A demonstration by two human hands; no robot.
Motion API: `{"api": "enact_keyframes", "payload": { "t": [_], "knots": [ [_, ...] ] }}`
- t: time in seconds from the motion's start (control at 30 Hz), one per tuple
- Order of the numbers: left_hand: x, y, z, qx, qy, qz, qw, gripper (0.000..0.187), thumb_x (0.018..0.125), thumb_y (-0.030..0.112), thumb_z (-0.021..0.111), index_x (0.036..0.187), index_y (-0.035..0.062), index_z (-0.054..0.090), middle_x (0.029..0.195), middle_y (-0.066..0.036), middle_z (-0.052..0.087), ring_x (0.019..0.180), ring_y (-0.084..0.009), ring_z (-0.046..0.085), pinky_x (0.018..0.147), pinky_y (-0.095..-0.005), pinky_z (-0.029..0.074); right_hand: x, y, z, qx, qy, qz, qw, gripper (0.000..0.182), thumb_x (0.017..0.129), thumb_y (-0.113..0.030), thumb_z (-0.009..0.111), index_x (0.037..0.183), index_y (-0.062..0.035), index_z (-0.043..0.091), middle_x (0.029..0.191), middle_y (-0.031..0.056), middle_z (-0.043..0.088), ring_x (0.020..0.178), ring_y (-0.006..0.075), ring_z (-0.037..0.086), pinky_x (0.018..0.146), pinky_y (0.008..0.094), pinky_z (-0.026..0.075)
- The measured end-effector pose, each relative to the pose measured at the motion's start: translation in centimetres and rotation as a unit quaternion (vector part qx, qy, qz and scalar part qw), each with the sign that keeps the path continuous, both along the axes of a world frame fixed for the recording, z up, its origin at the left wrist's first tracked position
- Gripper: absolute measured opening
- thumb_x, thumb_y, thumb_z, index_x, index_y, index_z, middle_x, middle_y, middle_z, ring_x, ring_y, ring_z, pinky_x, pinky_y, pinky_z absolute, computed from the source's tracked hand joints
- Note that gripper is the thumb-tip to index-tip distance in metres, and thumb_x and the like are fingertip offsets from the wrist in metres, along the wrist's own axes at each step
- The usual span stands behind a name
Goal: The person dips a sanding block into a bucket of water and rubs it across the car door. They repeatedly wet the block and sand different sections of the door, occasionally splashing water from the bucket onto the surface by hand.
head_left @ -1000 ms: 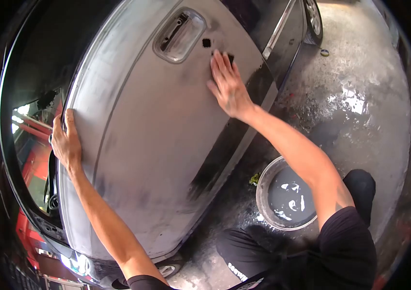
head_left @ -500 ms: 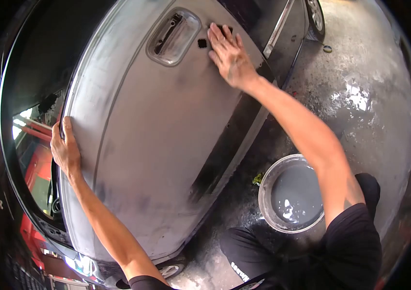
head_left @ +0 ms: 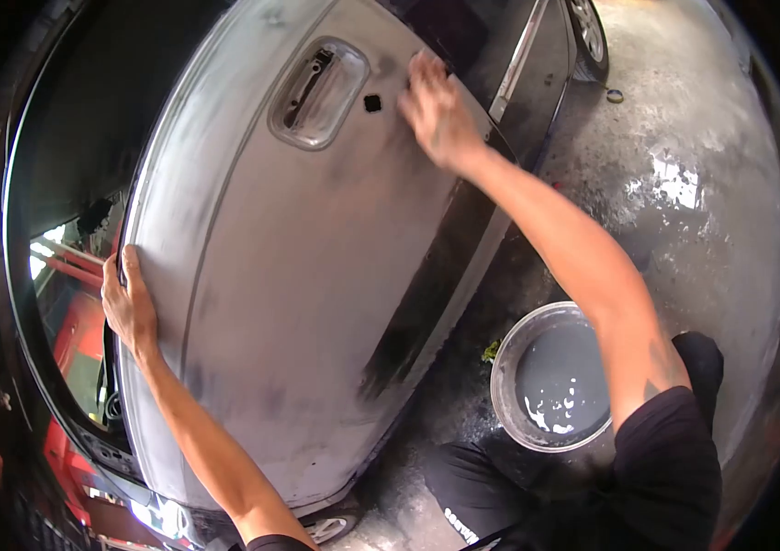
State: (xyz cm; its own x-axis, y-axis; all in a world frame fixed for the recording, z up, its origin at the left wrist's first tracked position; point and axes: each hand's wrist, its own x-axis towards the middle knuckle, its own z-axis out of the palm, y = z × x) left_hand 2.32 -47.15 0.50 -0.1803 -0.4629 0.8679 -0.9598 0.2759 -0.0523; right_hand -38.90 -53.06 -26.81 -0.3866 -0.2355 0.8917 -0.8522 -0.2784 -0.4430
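A bare grey car door (head_left: 316, 257) with sanded, patchy paint fills the middle of the view. My left hand (head_left: 131, 308) grips its window-side edge, thumb on one side and fingers over the rim. My right hand (head_left: 440, 110) lies flat over the upper right of the door, fingers stretched out and smeared by motion. Whether anything thin is under that palm cannot be seen. Left of it are a small square hole (head_left: 372, 103) and the recessed handle cup (head_left: 319, 92).
A round bucket (head_left: 503, 404) of grey water stands on the wet concrete floor (head_left: 684, 248), below my right arm. A dark strip (head_left: 426, 294) runs along the door's lower part. A car wheel (head_left: 589, 37) is at the top right, near a small ring-shaped object (head_left: 615, 95).
My right hand has shifted slightly along the door, away from the square hole. My left hand keeps its hold on the edge. The whole view has tilted a little.
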Motion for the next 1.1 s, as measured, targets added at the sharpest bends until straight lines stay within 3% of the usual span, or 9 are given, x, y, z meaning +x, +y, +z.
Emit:
{"api": "enact_keyframes", "payload": {
  "t": [0.07, 0.27, 0.47, 0.6, 0.77, 0.8, 0.87, 1.0, 1.1],
  "knots": [
    [0.3, -0.4, 0.1, 0.003, 0.005, 0.023, 1.0, 0.074, 0.097, 0.065, 0.05, 0.134, 0.0026, 0.063, 0.124, -0.024, 0.069, 0.12, -0.0401, 0.062, 0.102, -0.0459, 0.045, 0.8, -0.6, 0.9, 0.0, -0.113, -0.01, 0.994, 0.069, 0.098, -0.027, 0.063, 0.152, 0.0081, 0.037, 0.163, 0.0274, 0.028, 0.15, 0.0451, 0.03, 0.121, 0.0548, 0.028],
    [1.2, -1.1, 0.4, -0.002, -0.014, 0.014, 1.0, 0.074, 0.098, 0.065, 0.048, 0.136, 0.0033, 0.062, 0.128, -0.024, 0.067, 0.122, -0.0385, 0.062, 0.105, -0.0441, 0.044, 9.4, 5.6, -6.0, 0.03, 0.038, 0.094, 0.994, 0.067, 0.102, -0.028, 0.056, 0.148, 0.0156, 0.035, 0.16, 0.035, 0.026, 0.146, 0.0512, 0.034, 0.119, 0.0568, 0.03],
    [0.1, -0.4, 0.4, 0.007, -0.021, 0.005, 1.0, 0.07, 0.099, 0.061, 0.049, 0.135, 0.0019, 0.062, 0.124, -0.023, 0.069, 0.118, -0.038, 0.064, 0.102, -0.0447, 0.045, 6.5, 1.7, -5.9, 0.016, -0.225, -0.006, 0.974, 0.067, 0.102, -0.024, 0.056, 0.152, 0.0119, 0.03, 0.162, 0.0344, 0.02, 0.151, 0.0481, 0.025, 0.124, 0.0542, 0.023],
    [1.8, -3.5, 1.9, -0.078, -0.105, -0.027, 0.991, 0.066, 0.099, 0.055, 0.051, 0.132, -0.0011, 0.063, 0.122, -0.024, 0.069, 0.116, -0.0388, 0.063, 0.101, -0.0446, 0.045, 20.6, 10.0, -17.4, 0.071, -0.103, 0.221, 0.967, 0.081, 0.096, -0.018, 0.064, 0.158, 0.0088, 0.019, 0.166, 0.0304, 0.013, 0.155, 0.0476, 0.013, 0.124, 0.0584, 0.015],
    [-1.1, -2.5, 0.8, -0.036, -0.002, -0.027, 0.999, 0.058, 0.098, 0.049, 0.056, 0.117, -0.0037, 0.07, 0.109, -0.022, 0.072, 0.102, -0.032, 0.068, 0.092, -0.0413, 0.049, 4.3, -0.2, -16.3, 0.006, -0.303, 0.072, 0.95, 0.067, 0.11, -0.033, 0.038, 0.154, 0.0142, 0.022, 0.161, 0.0384, 0.017, 0.151, 0.0535, 0.017, 0.124, 0.0588, 0.017],
    [-1.7, -2.5, 1.0, 0.001, 0.064, -0.059, 0.996, 0.058, 0.098, 0.05, 0.057, 0.115, -0.0038, 0.071, 0.105, -0.02, 0.074, 0.096, -0.029, 0.069, 0.089, -0.0399, 0.05, 0.0, -4.5, -18.1, 0.054, -0.184, -0.042, 0.981, 0.068, 0.11, -0.034, 0.038, 0.154, 0.0152, 0.023, 0.161, 0.0387, 0.019, 0.151, 0.053, 0.018, 0.123, 0.0588, 0.018],
    [-1.9, -2.4, 0.9, -0.001, 0.066, -0.061, 0.996, 0.06, 0.097, 0.053, 0.058, 0.114, -0.0032, 0.072, 0.099, -0.016, 0.075, 0.089, -0.0245, 0.069, 0.084, -0.0375, 0.052, 2.7, -1.2, -14.7, 0.03, -0.35, 0.035, 0.936, 0.067, 0.109, -0.03, 0.041, 0.156, 0.0128, 0.019, 0.162, 0.0376, 0.014, 0.152, 0.0526, 0.015, 0.122, 0.0602, 0.02],
    [-2.3, -1.5, 0.8, -0.008, 0.083, -0.058, 0.995, 0.063, 0.096, 0.056, 0.06, 0.118, -0.0014, 0.072, 0.099, -0.014, 0.074, 0.089, -0.0235, 0.068, 0.082, -0.0365, 0.052, 21.8, 10.2, -17.9, 0.092, -0.233, 0.209, 0.945, 0.075, 0.108, -0.027, 0.04, 0.161, 0.0021, -0.004, 0.168, 0.0281, -0.007, 0.157, 0.043, -0.003, 0.126, 0.0557, 0.007],
    [-1.6, -1.2, 1.2, -0.013, 0.087, -0.063, 0.994, 0.061, 0.095, 0.053, 0.064, 0.115, -0.0034, 0.073, 0.101, -0.014, 0.075, 0.09, -0.0224, 0.068, 0.083, -0.0349, 0.053, 14.4, 8.2, -16.6, 0.097, -0.211, 0.129, 0.964, 0.074, 0.108, -0.025, 0.041, 0.162, 0.002, -0.002, 0.168, 0.0282, -0.005, 0.157, 0.0436, -0.001, 0.126, 0.0558, 0.007]
  ]
}}
